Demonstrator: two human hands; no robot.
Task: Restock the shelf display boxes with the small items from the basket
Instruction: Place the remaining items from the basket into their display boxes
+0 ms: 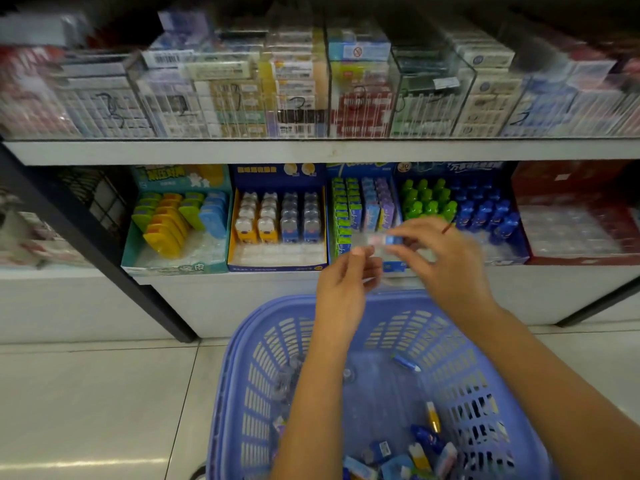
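Blue basket (263,375) on the floor, loose small items (419,452) left in its bottom. Above it, left grip (341,289) and right grip (446,261) both pinch one small clear packet (382,241), blurred, held just before the lower shelf. Step looks like carrying a piece to a display box (360,169). Next likely calls for matching the right box, then slotting the packet upright into a row.

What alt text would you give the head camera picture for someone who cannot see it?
A left hand and right hand pinch a small blurred packet between them above a purple basket of small items. Behind, display boxes of colourful goods sit on a low shelf, clear bins above.
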